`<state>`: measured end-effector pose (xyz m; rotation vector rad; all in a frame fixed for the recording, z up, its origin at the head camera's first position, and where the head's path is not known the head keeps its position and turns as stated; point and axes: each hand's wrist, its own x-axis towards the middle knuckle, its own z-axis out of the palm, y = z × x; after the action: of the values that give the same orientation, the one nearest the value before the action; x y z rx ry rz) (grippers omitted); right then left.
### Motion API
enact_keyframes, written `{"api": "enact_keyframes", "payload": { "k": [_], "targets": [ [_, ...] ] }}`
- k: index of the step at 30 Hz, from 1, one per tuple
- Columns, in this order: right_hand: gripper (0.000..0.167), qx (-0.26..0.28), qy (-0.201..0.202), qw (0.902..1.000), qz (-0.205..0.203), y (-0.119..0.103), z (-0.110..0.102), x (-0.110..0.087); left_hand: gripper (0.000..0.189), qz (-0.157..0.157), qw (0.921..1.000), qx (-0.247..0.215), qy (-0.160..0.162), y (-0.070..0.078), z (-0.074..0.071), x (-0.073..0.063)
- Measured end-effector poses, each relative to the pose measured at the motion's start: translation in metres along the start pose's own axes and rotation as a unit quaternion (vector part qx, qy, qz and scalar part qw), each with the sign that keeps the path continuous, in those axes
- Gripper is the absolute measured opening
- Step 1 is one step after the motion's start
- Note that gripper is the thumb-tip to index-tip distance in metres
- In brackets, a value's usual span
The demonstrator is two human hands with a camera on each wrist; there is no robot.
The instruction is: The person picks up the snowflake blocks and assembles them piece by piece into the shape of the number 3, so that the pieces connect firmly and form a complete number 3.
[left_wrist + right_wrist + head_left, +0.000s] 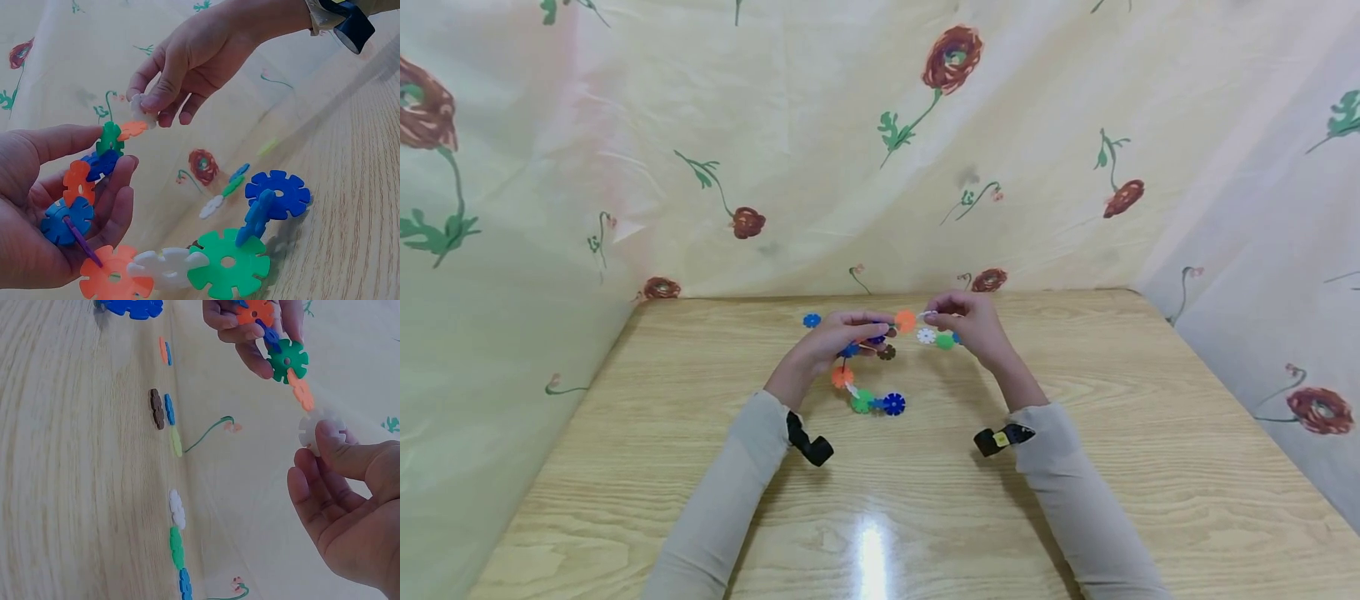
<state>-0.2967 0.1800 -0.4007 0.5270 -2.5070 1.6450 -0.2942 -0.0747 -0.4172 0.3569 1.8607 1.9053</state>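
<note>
My left hand (pixel 75 200) holds a chain of interlocked plastic snowflake discs, pinching near a green disc (pixel 110 139) and a dark blue disc (pixel 100 164). From there the chain curves down through orange, blue and purple pieces to a white disc (pixel 167 267), a large green disc (pixel 228 264) and a blue end disc (pixel 277 194) low over the table. At the upper end, an orange disc (pixel 300 390) sticks out of the green one. My right hand (pixel 350 506) pinches a white disc (pixel 322 431) between thumb and fingers, right at that orange disc's edge.
On the wooden table (pixel 925 492), loose discs lie beyond the hands: a white one (pixel 927 336), a green one (pixel 945 342), a brown one (pixel 157 409) and a blue one (pixel 812 320). A flowered cloth (pixel 820 167) hangs behind the table and at both sides.
</note>
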Motion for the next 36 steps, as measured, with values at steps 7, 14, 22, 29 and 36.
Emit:
{"api": "enact_keyframes", "payload": {
  "k": [7,14,22,29,36],
  "targets": [
    [0.013,-0.015,0.012,0.9998,-0.004,-0.007,0.002,-0.001,0.033,0.005,1.0000,0.000,-0.001,0.000,-0.001,0.001],
    [0.013,-0.012,0.024,0.9996,-0.004,-0.010,0.002,-0.001,0.032,0.005,1.0000,-0.007,-0.001,0.001,0.000,-0.001],
    [0.012,0.001,0.020,0.9998,-0.006,-0.010,0.001,-0.002,0.033,0.009,0.9999,-0.002,-0.005,0.001,0.001,-0.001],
    [0.011,0.006,0.021,0.9998,-0.003,-0.009,0.000,-0.003,0.032,0.011,0.9999,-0.002,-0.009,0.000,0.002,0.000],
    [0.009,0.018,0.015,0.9993,-0.028,-0.007,0.002,-0.004,0.034,0.017,0.9998,0.003,-0.012,0.001,0.006,-0.002]
  ]
}}
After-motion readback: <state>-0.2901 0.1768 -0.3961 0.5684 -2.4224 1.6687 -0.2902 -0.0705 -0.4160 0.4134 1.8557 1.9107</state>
